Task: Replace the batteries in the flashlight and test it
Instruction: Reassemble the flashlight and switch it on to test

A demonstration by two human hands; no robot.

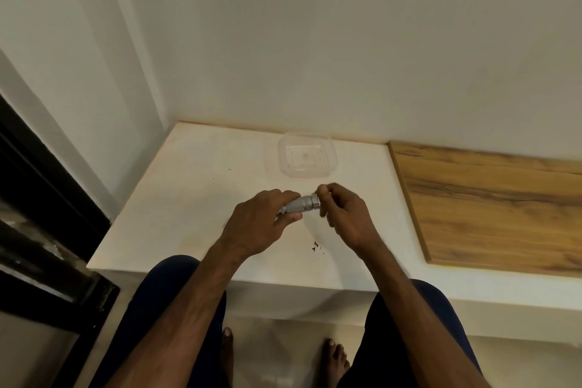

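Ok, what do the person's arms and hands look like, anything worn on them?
Both forearms are bare right up to the bottom edge of the view, with no sleeves in sight. The left hand and right hand wear no gloves, and no watch, bracelet or ring shows at the wrists or fingers. The legs below are in dark blue clothing.

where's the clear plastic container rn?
In the head view, the clear plastic container sits at the back of the white counter near the wall, just beyond both hands and the flashlight.

flashlight (301,204) silver, knurled | counter (195,198) white | board (491,198) woodgrain
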